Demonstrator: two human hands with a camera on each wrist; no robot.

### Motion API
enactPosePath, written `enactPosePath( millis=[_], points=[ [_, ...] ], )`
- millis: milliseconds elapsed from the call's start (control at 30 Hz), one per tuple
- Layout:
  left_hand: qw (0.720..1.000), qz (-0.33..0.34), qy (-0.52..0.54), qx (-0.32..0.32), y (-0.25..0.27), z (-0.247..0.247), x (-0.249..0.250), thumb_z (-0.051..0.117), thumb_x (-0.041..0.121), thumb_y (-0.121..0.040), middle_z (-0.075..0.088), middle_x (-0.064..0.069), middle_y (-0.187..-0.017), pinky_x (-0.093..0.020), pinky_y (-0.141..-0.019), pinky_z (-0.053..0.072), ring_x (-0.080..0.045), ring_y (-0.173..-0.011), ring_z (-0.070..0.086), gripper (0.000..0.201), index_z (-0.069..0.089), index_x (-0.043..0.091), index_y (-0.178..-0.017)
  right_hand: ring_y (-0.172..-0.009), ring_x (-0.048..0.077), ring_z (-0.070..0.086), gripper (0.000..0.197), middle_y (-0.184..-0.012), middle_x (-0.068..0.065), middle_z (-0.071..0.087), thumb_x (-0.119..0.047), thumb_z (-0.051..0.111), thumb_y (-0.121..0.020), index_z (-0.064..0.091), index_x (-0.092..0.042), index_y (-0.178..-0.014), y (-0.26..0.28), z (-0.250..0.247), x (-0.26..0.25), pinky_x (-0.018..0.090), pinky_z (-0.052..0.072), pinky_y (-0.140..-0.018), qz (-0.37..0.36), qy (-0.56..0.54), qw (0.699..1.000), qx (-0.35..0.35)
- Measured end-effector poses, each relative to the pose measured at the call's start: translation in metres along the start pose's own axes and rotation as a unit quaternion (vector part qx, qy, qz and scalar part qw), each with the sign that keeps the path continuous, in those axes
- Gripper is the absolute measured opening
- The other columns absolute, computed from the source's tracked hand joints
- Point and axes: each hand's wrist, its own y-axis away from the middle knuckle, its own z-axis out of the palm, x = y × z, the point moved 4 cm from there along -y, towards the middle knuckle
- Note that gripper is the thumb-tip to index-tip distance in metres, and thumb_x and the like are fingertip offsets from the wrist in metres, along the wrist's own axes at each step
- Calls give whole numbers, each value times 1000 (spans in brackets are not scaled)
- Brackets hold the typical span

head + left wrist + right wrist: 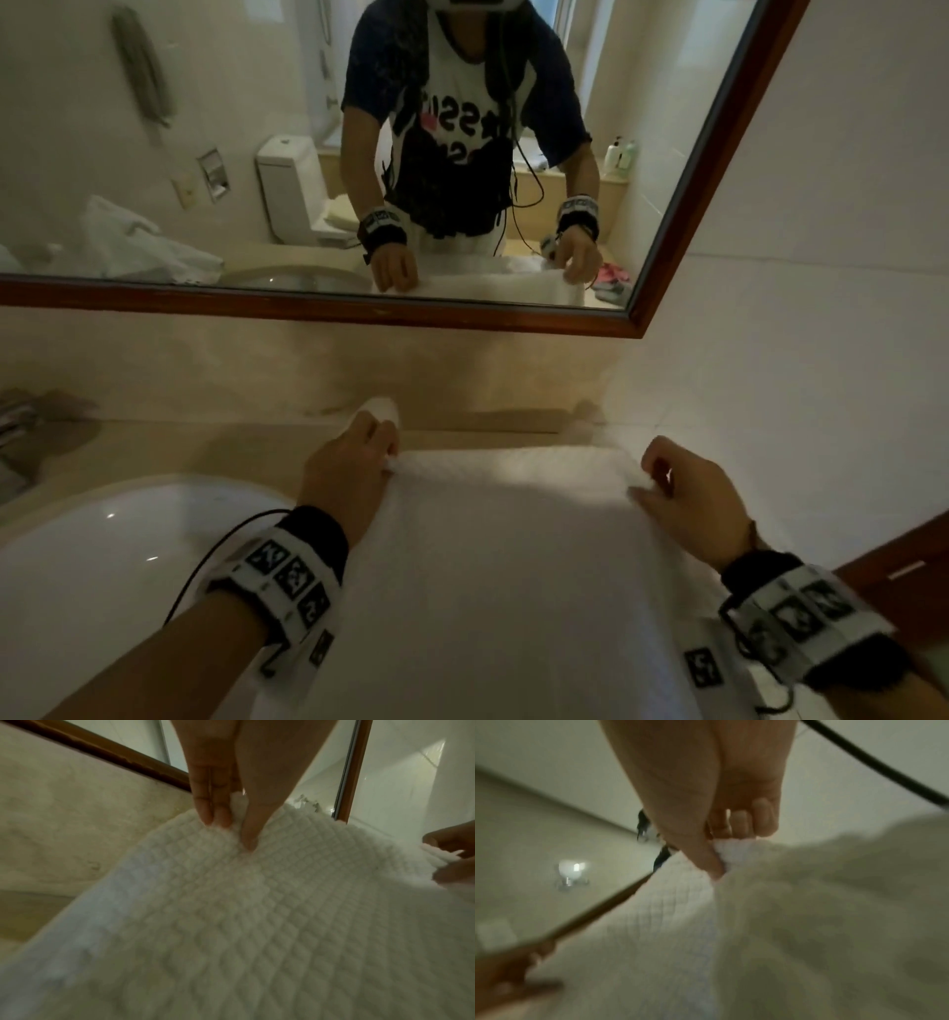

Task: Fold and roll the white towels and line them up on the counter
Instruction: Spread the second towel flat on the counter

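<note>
So the left hand [345, 470] pinches the far left corner of the white towel [513, 565] and the right hand [685, 496] pinches the far right corner, thumbs on top. Towel is stretched between them over the counter [205, 447], right of the sink [102, 539], long axis running near to far, below the mirror [359, 308].

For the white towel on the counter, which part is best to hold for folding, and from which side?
Best by its two far corners, from the near side, one hand each. The white towel lies spread flat, so pinched corners keep the edge straight. The left hand and right hand pinch there already.
</note>
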Motion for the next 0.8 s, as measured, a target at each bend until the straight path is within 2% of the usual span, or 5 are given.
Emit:
enactPosePath(
  millis=[100,200,400,633,800],
  points=[
    [989,22,-105,-102,2,24,9,77,6,-67,61,-9,-89,-28,-54,52,-24,-69,63,23,64,12,-85,-97,23,53,36,-111,4,48,-28,62,-84,43,-19,-113,9,47,13,31,43,-77,72,132,982,-114],
    [937,43,-200,-284,26,63,0,41,33,-95,48,-4,-129,-31,-102,32,-24,-123,41,34,53,15,-122,-132,28,32,91,-148,12,20,-41,62,-84,2,-23,-149,29,94,22,37,40,-104,86,181,954,-225],
    [970,58,-109,-209,41,70,-6,32,68,-79,42,-5,-145,-35,-104,38,-21,-130,36,76,46,21,-136,-144,25,-20,93,-155,1,-25,-56,53,-85,-17,-40,-144,41,130,10,45,3,-118,-6,164,943,-291],
    [911,192,-92,-354,82,107,4,31,79,-77,1,-2,-158,-32,-112,6,-17,-142,18,102,7,11,-149,-147,18,1,128,-159,-4,-1,-87,-32,-33,-5,-38,-148,5,125,-1,47,-1,-117,-23,216,936,-278],
    [924,140,-54,-351,57,105,-4,41,90,-57,-30,11,-144,-33,-112,-10,-9,-142,-18,127,-45,26,-125,-145,17,-15,130,-156,-2,-21,-89,-20,-30,-8,-35,-148,-10,152,-7,41,-5,-118,-38,155,920,-358]
  ],
)
